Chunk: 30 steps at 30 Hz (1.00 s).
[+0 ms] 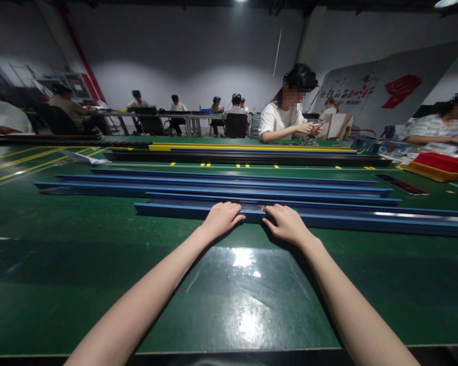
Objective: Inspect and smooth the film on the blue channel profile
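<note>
Since it looks light, stiff and slick from here, the nearest blue channel on the counter probably handles best by its near wall, which the left hand and right hand pinch.

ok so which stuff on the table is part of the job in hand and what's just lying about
Part of the job:
- front blue rail, with left hand and right hand on it
- perhaps the blue rails behind, untouched

Probably just lying about:
- yellow rail
- black rail
- what looks like a phone
- red tray
</note>
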Motion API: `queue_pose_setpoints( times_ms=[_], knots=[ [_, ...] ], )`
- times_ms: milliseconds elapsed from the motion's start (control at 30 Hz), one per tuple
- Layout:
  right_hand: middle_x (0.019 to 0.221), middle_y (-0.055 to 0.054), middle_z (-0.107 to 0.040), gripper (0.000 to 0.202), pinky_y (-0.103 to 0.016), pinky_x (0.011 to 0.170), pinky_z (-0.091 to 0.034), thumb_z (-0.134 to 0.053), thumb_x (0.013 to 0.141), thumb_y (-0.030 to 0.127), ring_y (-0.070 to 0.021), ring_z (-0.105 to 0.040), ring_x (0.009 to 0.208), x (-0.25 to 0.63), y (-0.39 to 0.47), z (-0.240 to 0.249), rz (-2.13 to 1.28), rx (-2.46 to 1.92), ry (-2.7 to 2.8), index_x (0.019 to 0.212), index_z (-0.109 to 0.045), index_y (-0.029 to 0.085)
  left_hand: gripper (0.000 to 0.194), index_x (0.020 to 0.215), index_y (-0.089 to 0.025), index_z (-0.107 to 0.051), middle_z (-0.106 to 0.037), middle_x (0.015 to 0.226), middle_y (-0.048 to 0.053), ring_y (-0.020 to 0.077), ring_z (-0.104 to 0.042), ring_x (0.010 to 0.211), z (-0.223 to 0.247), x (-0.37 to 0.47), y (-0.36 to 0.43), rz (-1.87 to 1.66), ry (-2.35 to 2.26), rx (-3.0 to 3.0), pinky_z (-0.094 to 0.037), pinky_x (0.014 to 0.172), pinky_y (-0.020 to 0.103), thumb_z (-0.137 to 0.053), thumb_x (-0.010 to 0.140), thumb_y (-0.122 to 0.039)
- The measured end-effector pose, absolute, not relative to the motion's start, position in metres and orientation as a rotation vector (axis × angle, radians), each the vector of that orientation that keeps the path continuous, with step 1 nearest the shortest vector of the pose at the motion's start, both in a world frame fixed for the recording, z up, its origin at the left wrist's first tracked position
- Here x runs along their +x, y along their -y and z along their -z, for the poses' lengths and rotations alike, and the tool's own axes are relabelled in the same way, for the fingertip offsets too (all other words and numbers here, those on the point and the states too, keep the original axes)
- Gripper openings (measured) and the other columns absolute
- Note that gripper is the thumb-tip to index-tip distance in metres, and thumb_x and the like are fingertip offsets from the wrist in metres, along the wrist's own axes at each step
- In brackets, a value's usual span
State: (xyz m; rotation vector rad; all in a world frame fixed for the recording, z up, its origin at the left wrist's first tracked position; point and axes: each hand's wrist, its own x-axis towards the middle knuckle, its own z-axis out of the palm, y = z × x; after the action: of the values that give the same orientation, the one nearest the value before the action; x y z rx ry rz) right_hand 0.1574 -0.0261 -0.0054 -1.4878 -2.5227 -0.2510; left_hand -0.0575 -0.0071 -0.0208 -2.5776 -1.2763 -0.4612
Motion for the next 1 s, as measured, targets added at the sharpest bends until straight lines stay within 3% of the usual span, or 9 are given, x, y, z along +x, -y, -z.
queue_pose_setpoints(
  times_ms=[1000],
  knots=[
    [0.113, -0.009, -0.060, 0.036, -0.030, 0.083, -0.038, -0.042, 0.085, 0.034, -0.0201, -0.052, 0.104, 0.1622, 0.0232, 0.0104, 0.247, -1.432, 2.485, 0.113, -0.054, 0.016, 0.027, 0.096, -0.018, -0.056, -0.064, 0.097, 0.005, 0.0178, -0.058, 0.093, 0.0208, -0.0575, 0.0075, 0.463, 1.278, -2.604, -0.042, 0.076, 0.027, -0.042, 0.088, -0.039]
  ],
)
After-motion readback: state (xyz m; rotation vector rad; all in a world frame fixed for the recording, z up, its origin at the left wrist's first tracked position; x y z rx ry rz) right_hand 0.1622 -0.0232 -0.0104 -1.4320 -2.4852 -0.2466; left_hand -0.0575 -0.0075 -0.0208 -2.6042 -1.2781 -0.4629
